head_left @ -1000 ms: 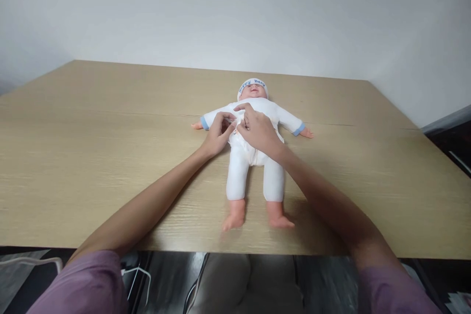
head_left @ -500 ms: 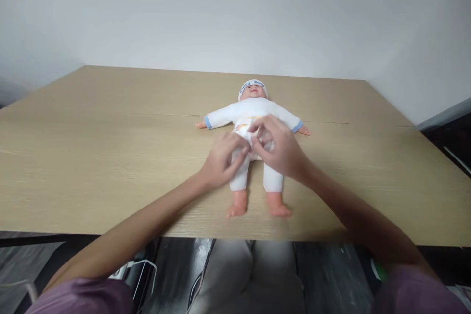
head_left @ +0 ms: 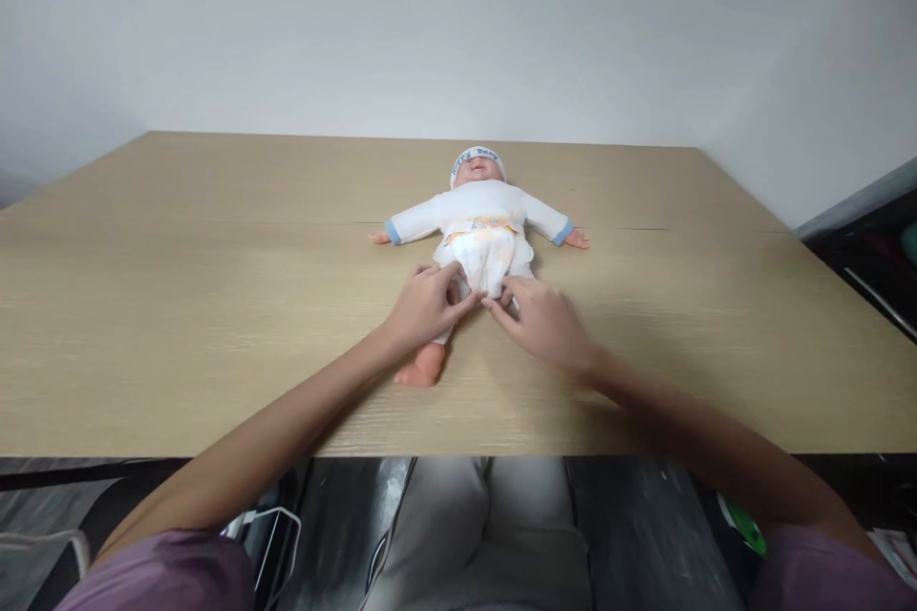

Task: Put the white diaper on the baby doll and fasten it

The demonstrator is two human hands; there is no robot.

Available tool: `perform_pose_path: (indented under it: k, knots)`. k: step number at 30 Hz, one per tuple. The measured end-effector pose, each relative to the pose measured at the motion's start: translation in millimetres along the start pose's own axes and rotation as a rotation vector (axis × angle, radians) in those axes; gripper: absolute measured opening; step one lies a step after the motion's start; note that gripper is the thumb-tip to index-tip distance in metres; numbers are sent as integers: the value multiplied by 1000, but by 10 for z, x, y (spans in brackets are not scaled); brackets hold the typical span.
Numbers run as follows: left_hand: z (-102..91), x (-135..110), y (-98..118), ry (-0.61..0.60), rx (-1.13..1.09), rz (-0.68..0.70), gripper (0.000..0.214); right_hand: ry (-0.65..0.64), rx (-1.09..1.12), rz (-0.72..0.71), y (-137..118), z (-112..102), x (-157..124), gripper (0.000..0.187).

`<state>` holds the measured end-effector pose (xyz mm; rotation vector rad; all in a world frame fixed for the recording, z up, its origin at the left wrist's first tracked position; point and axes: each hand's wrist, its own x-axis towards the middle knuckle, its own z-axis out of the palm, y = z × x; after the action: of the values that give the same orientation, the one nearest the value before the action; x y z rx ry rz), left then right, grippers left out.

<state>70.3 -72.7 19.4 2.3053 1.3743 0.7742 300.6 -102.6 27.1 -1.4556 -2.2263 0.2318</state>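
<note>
A baby doll [head_left: 479,210] in a white suit and a white cap lies on its back on the wooden table [head_left: 179,286], arms spread. The suit is open at the belly, showing a white nappy [head_left: 485,251] with an orange band. My left hand [head_left: 428,305] pinches the suit fabric at the doll's crotch, over its left-side leg. My right hand [head_left: 543,321] pinches the fabric right beside it and covers the other leg. One bare foot [head_left: 417,370] shows below my left hand.
The table's near edge runs across the lower part of the view, with my lap under it. White cables [head_left: 262,525] hang at the lower left. A dark shelf or furniture edge [head_left: 870,253] stands at the right beyond the table.
Both hands have moved down from the doll's chest to its crotch. The suit front now lies open and the nappy shows. The doll's legs are now mostly covered by my hands.
</note>
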Motion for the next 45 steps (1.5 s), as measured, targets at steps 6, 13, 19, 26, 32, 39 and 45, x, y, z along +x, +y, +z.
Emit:
perform_pose_path:
  k: [6, 13, 19, 26, 32, 39, 45]
  knots:
    - [60, -51, -70, 68, 31, 72, 34, 66, -65, -55, -24, 147, -142, 22]
    - [47, -70, -126, 147, -100, 186, 18, 105, -8, -23, -42, 149, -190, 26]
    - [73, -67, -153, 143, -106, 200, 14, 107, 27, -15, -58, 177, -239, 30]
    - [37, -62, -120, 134, -129, 204, 15, 78, 108, -13, -75, 183, -226, 33]
    - [14, -36, -82, 102, -168, 122, 16, 120, 205, 81, -37, 172, -141, 27]
    - [120, -24, -173, 144, -463, -136, 34, 165, 497, 240, 93, 103, -42, 35]
    - [170, -24, -184, 194, -813, -293, 60, 131, 475, 329, 188, -88, -15, 35]
